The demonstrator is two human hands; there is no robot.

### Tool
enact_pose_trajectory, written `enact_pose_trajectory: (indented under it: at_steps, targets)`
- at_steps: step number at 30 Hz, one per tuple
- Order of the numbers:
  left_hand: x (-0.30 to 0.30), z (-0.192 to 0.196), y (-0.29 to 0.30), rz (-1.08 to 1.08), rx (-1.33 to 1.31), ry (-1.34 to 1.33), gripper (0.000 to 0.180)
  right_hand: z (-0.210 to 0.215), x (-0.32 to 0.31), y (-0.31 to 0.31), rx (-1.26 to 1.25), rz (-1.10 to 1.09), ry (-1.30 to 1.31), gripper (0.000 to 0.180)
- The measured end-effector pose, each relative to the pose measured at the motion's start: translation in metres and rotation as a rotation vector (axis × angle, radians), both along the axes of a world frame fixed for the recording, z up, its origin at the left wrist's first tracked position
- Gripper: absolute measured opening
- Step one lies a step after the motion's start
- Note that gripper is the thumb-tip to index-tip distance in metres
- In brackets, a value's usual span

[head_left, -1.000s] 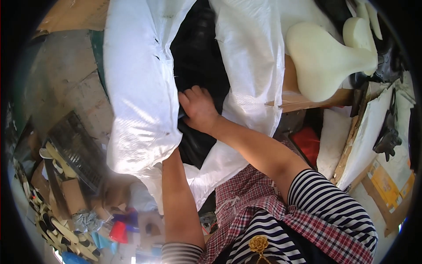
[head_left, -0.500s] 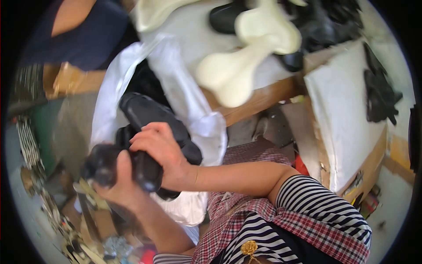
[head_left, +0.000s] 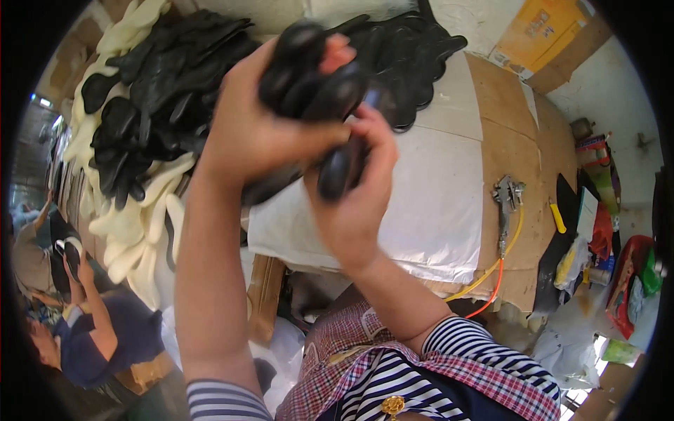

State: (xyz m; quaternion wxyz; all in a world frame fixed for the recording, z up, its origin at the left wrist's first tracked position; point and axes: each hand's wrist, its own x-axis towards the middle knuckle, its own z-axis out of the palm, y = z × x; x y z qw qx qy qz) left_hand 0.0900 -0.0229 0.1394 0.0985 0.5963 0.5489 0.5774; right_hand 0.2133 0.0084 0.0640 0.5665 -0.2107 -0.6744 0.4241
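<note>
White plastic [head_left: 284, 361]: lay near side of the white sheet, toward its left; possibly the sack, couldn't tell.
Right grip [head_left: 361, 203]: curled narrow round the lower end of the bundle, just under the left thumb.
Left grip [head_left: 246, 133]: wrapped round the black pieces [head_left: 298, 70], thumb across the near side, fingertips showing past them.
Black pieces: rounded, glossy, held up over the left part of the white sheet; blurred, count unclear.
Change: one second earlier, hands were down at the white sack; half a second earlier, both held black pieces over its mouth; by this frame, both were raised over the worktop [head_left: 516, 126].
Meaning: bundle judged out of the sack, both hands handling it, not set down.
White sheet [head_left: 435, 203]: covered the worktop's middle.
Spray gun [head_left: 504, 210]: right of the white sheet, yellow and orange hoses [head_left: 495, 291] trailing near side.
Cream pieces [head_left: 137, 231]: left of the white sheet.
Black heap [head_left: 175, 77]: left of and beyond the white sheet.
Co-worker [head_left: 116, 344]: well left of the white sheet, hands on a dark item.
Yellow packet [head_left: 537, 35]: beyond the white sheet, toward its right.
</note>
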Motion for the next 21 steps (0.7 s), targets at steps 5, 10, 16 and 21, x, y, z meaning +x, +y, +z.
enact_pose_trajectory:
  at_steps: [5, 10, 16, 21]
  targets:
    - [-0.061, -0.055, 0.137, 0.219, -0.450, -0.349, 0.106, -0.058, -0.026, 0.113, -0.037, -0.193, -0.491, 0.065]
    - [-0.065, -0.121, 0.110, 0.359, -0.496, -0.555, 0.098, -0.116, -0.011, 0.191, 0.221, -0.244, -1.137, 0.066]
    - [-0.050, -0.194, -0.102, 0.681, -0.368, -1.018, 0.046, -0.156, 0.021, 0.240, 0.200, -0.157, -1.051, 0.062]
    - [0.047, -0.250, -0.340, 1.105, -0.288, -1.327, 0.023, -0.113, 0.014, 0.208, 0.540, -0.200, -0.680, 0.045]
